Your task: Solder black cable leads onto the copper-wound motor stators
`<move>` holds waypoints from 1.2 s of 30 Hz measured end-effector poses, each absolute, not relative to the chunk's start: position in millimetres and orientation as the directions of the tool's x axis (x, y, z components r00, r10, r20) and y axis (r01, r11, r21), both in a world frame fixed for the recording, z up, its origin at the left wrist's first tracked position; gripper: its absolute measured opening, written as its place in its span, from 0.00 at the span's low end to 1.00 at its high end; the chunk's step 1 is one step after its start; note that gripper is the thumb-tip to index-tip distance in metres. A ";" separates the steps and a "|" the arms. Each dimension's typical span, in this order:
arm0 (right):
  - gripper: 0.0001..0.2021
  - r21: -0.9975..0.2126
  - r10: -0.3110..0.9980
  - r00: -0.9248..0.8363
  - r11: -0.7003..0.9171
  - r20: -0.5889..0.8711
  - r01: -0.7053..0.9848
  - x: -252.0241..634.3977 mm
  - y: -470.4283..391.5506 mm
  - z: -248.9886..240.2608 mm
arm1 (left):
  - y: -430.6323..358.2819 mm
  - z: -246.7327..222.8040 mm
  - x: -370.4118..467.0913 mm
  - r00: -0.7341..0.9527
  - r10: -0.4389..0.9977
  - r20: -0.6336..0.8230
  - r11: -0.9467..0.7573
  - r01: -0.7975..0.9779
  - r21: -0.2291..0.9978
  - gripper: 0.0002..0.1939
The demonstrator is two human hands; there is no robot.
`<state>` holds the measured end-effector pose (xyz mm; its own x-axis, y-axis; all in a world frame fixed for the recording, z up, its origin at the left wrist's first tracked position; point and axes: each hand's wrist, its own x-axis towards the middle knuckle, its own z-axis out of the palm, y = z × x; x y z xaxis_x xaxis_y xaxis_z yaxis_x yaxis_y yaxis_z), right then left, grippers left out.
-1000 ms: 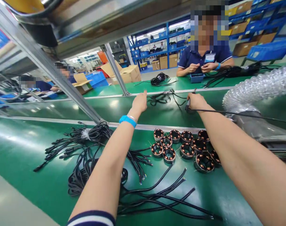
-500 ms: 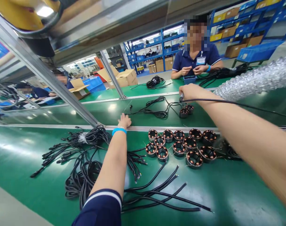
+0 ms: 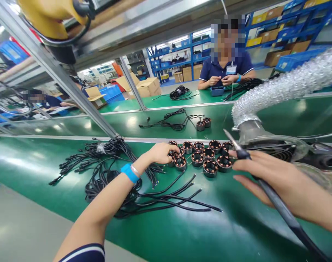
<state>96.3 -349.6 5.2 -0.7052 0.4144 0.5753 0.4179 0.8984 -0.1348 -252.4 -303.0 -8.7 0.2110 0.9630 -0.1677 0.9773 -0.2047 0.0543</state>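
Observation:
My right hand [image 3: 275,174] grips a soldering iron [image 3: 238,147], its bare metal tip pointing up and to the left, its cable trailing to the lower right. My left hand [image 3: 163,153] is at the left end of a group of motor stators [image 3: 209,153], black rings with copper windings. Its fingers curl over one stator [image 3: 179,150] and partly hide it. Below that hand, black cables [image 3: 166,202] lie with their stripped ends pointing right. A tied bundle of black cables [image 3: 100,149] rests to its left.
A clear fume duct [image 3: 277,94] bends down to a fan housing [image 3: 275,145] on the right. Beyond the metal rail [image 3: 138,139], two stators [image 3: 203,124] with thin cables [image 3: 174,122] lie on the green belt. A co-worker [image 3: 226,69] sits opposite. Overhead is a yellow machine [image 3: 46,18].
My left hand has come back from the belt beyond the rail to the stators. My right hand has drawn back and down with the soldering iron, uncovering the duct's lower end.

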 end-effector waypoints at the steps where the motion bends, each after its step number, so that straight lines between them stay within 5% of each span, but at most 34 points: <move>1: 0.08 -0.148 0.413 -0.693 0.900 0.591 0.410 103.5 -359.6 -1.6 | -306.3 -9.6 -244.8 0.199 0.967 -0.162 -0.196 0.980 0.033 0.23; 10: 0.08 -0.202 0.453 -0.518 0.860 0.726 0.470 166.1 -408.1 -45.2 | -317.0 -22.8 -208.0 -0.149 0.982 -0.115 0.129 0.978 -0.164 0.27; 14: 0.09 -0.219 0.433 -0.463 0.868 0.773 0.446 181.7 -413.5 -68.7 | -329.4 -10.2 -209.3 -0.196 0.970 -0.143 0.171 0.971 -0.167 0.18; 20: 0.12 -0.182 0.363 -0.445 0.899 0.819 0.399 181.4 -413.5 -83.2 | -380.5 21.3 -178.0 -0.169 0.984 -0.058 0.156 0.971 -0.182 0.21; 26: 0.11 -0.317 0.485 -0.356 0.842 0.799 0.436 165.1 -432.6 -95.5 | -411.0 -14.3 -78.3 0.166 0.978 -0.125 -0.167 0.986 0.001 0.16; 33: 0.26 -0.462 0.709 -0.307 0.667 0.635 0.585 151.6 -440.9 -109.1 | -413.9 -26.2 -42.9 0.291 0.947 -0.137 -0.228 0.908 0.351 0.17; 36: 0.28 -0.531 0.778 -0.274 0.598 0.565 0.601 145.1 -435.7 -108.2 | -415.3 -24.1 -65.6 0.423 0.878 -0.224 -0.285 0.837 0.466 0.11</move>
<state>145.1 -435.7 -108.2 -0.2741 0.7780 0.5652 0.6006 0.5975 -0.5312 -65.6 -415.3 -24.1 0.4234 0.8779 -0.2236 0.8374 -0.2851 0.4664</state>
